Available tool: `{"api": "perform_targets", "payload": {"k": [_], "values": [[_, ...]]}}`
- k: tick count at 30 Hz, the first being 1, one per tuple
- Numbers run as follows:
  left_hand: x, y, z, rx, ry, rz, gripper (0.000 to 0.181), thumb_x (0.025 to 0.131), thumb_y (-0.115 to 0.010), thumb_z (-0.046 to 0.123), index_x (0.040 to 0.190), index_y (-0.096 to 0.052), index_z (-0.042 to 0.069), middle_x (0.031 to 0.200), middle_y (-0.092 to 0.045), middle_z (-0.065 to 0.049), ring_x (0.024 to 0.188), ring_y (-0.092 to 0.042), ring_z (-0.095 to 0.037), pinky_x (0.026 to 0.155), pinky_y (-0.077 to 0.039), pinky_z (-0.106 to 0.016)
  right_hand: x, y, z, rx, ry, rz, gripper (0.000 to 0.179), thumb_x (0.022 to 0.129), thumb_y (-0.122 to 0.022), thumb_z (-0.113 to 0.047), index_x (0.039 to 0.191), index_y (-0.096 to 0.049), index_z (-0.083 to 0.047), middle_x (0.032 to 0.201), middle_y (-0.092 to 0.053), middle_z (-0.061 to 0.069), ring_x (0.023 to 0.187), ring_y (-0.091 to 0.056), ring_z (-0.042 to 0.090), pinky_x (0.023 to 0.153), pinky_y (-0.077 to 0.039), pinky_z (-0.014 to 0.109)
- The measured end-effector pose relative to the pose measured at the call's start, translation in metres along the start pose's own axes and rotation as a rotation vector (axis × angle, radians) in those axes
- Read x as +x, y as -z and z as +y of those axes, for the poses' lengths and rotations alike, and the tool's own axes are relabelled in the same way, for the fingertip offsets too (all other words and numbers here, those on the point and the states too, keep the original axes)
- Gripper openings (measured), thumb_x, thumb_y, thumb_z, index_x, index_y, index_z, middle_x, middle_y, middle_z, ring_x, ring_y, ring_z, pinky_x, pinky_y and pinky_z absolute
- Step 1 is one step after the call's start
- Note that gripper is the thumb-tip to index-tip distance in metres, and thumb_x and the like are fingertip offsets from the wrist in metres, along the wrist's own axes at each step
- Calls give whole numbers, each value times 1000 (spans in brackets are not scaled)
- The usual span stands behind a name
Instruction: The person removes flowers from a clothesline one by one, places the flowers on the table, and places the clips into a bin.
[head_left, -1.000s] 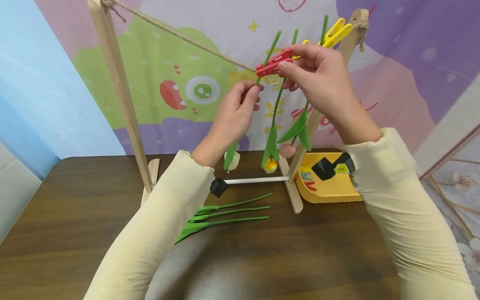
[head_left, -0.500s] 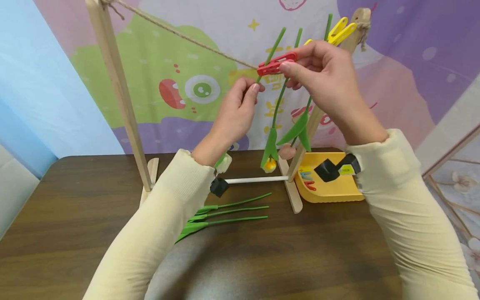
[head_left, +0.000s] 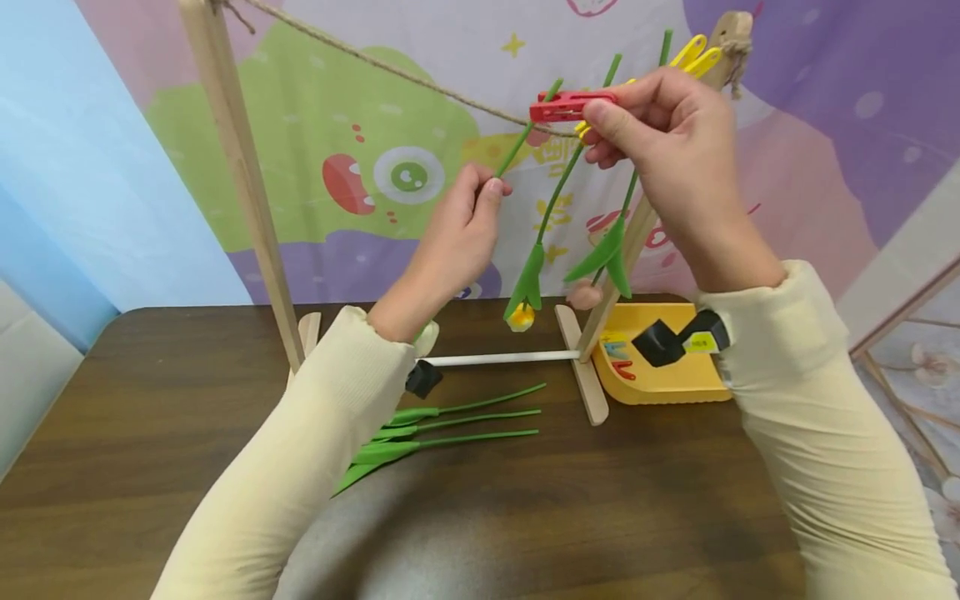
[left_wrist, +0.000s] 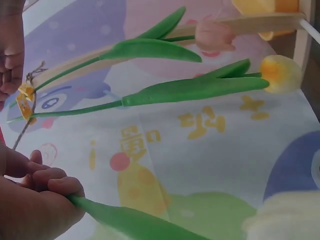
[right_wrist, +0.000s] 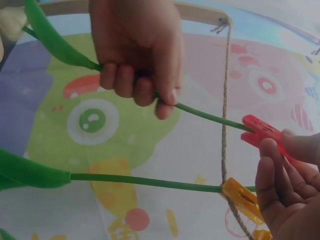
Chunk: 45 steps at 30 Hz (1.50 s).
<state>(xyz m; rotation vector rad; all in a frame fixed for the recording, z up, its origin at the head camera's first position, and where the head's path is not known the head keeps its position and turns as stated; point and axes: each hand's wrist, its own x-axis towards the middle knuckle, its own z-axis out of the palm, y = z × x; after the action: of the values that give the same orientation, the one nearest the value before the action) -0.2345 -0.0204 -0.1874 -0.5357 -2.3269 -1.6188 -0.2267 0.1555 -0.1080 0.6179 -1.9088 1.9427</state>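
Note:
My left hand (head_left: 457,229) grips the green stem of an artificial white tulip (right_wrist: 205,116), head down; its pale bloom (head_left: 426,340) is partly behind my sleeve. My right hand (head_left: 678,137) pinches a red clothespin (head_left: 566,107) by its handle end. The clothespin's tip is at the top of that stem, above the rope (head_left: 450,93); in the right wrist view it sits apart from the rope. Beside it, a yellow tulip (head_left: 521,317) and a pink tulip (head_left: 585,294) hang upside down from the rope by yellow clothespins (right_wrist: 243,200).
The rope spans two wooden posts (head_left: 243,167), joined low by a white bar (head_left: 502,359). Several green-stemmed flowers (head_left: 480,414) lie on the brown table (head_left: 600,500). A yellow tray (head_left: 667,385) holding small clothespins (head_left: 621,369) stands behind the right foot.
The red clothespin has moved up and right, from the rope to above it. Less stem sticks out past it. My left hand has shifted slightly down and left along with the white tulip.

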Motion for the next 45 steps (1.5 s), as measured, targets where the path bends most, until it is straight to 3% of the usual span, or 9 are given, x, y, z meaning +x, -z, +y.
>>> {"api": "perform_targets", "payload": {"k": [4, 13, 20, 23, 30, 37, 45], "values": [[-4, 3, -4, 62, -3, -11, 25, 102, -33, 21, 107, -49, 3, 88, -45, -5, 76, -41, -19, 73, -36, -27, 0, 2, -1, 79, 29, 27, 12, 79, -72, -2, 87, -65, 2, 69, -66, 9, 57, -62, 16, 60, -53, 22], [-15, 8, -11, 202, -17, -50, 25, 102, -32, 22, 95, -45, 1, 87, -42, -8, 80, -40, -21, 75, -35, -30, -4, 9, -6, 251, 54, 60, 13, 80, -68, 2, 91, -62, 7, 74, -66, 14, 56, -60, 20, 60, -52, 24], [-24, 11, -17, 328, 43, -106, 31, 103, -29, 27, 91, -42, 2, 82, -40, -9, 77, -40, -23, 71, -34, -32, -8, 14, -9, 358, 56, 86, 16, 81, -67, 4, 93, -59, 11, 73, -65, 18, 56, -59, 23, 58, -51, 26], [-30, 11, -21, 383, 63, -132, 33, 103, -27, 29, 91, -42, 2, 83, -41, -10, 75, -40, -24, 70, -35, -33, -12, 17, -8, 357, 39, 102, 22, 79, -70, 2, 95, -59, 12, 75, -64, 18, 57, -58, 23, 59, -52, 26], [-44, 6, -30, 516, 69, -193, 35, 102, -32, 33, 86, -43, 4, 78, -43, -9, 70, -41, -24, 66, -36, -33, -26, 34, 3, 384, -35, 98, 30, 75, -72, 4, 101, -59, 14, 81, -65, 19, 58, -59, 23, 59, -53, 25], [-59, 4, -36, 587, 58, -242, 35, 102, -35, 33, 81, -44, 6, 73, -43, -7, 68, -40, -23, 63, -36, -32, -36, 55, 19, 473, -189, 107, 20, 79, -63, 14, 99, -63, 12, 87, -69, 19, 59, -62, 25, 61, -55, 28], [-79, 0, -44, 656, 66, -289, 36, 102, -34, 35, 81, -45, 7, 72, -45, -6, 62, -43, -21, 57, -37, -31, -50, 81, 38, 498, -313, 146, 17, 84, -59, 10, 100, -65, 9, 86, -70, 17, 59, -64, 25, 63, -55, 28]]}}
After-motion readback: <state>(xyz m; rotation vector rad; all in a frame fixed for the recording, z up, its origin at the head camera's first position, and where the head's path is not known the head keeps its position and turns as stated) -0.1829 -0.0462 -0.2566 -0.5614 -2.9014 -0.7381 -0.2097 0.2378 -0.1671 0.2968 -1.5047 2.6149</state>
